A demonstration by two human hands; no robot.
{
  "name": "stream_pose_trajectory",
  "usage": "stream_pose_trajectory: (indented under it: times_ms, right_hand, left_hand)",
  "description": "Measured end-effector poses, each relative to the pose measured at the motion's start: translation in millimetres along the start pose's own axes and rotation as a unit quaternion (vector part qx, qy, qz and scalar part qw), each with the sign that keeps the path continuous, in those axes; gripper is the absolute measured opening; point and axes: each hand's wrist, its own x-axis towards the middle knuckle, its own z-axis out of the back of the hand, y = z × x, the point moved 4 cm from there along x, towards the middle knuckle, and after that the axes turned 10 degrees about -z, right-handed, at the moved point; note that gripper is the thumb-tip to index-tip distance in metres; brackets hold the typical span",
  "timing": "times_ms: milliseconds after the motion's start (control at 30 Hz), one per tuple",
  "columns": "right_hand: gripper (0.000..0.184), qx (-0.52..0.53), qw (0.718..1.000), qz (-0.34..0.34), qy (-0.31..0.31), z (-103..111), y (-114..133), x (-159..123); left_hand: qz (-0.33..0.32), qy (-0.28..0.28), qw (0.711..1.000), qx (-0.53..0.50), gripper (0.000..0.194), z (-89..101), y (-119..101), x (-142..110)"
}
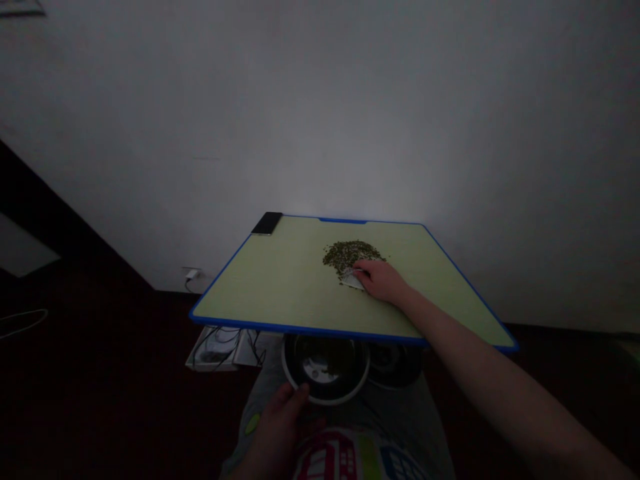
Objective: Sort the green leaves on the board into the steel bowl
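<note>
A black smartphone [267, 223] lies at the far left corner of the cutting board [245, 287]; a white charger [191, 274] is plugged into the wall [320, 100] behind.

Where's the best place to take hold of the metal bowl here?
Take the rim of the metal bowl from the near side, where the left hand is. The round rim is exposed and faces the person, while the far side sits beneath the blue-edged board.

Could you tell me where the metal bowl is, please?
The metal bowl sits below the near edge of the board in head view, left hand at its rim.
</note>
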Motion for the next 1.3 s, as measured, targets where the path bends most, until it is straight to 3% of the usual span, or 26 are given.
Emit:
stream_pose_trajectory:
  times_ms: [600, 933, 1133, 1300]
  right_hand:
    - [0.032, -0.056, 0.998, 0.003, 0.005, -1, 17, 4]
    - [0.025, -0.033, 0.999, 0.025, 0.028, 2, 24, 10]
    - [0.025, -0.017, 0.998, 0.048, 0.032, 4, 29, 3]
    - [0.024, -0.011, 0.999, 0.026, 0.033, 4, 32, -9]
  left_hand:
    - [0.008, -0.002, 1.0, -0.03, 0.024, 0.6, 6, 3]
    - [0.004, -0.002, 0.999, -0.039, 0.02, 3.0, 7, 4]
    - [-0.003, -0.014, 0.999, -0.029, 0.025, 2.6, 6, 3]
    - [0.016, -0.006, 0.999, -0.044, 0.026, 4.5, 10, 4]
